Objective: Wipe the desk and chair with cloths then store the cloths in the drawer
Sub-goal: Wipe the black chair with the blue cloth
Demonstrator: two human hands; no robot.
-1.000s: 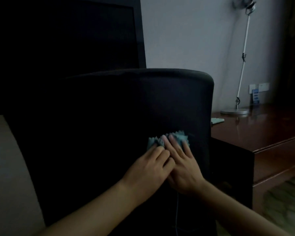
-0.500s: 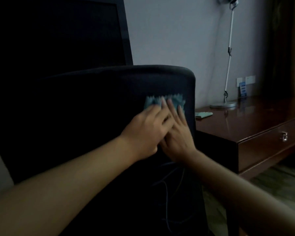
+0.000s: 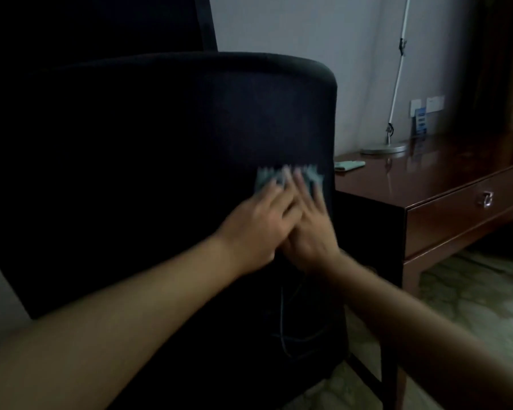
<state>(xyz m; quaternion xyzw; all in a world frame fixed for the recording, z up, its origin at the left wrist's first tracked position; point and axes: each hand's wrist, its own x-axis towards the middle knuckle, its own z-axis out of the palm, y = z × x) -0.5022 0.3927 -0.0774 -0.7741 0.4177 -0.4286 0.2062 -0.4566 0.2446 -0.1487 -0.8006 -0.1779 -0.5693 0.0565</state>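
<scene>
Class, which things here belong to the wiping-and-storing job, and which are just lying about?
Job: chair, teal cloth under the left hand and right hand, folded cloth on the desk, drawer.
Lying about: desk lamp, blue card, cables.

On the dark chair back, blue cloth under flat left hand and right hand, desk alongside

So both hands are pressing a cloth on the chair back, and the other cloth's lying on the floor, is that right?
Not quite. In the head view the other cloth lies on the desk, not on the floor. The left hand and right hand do press a cloth on the chair back.
</scene>
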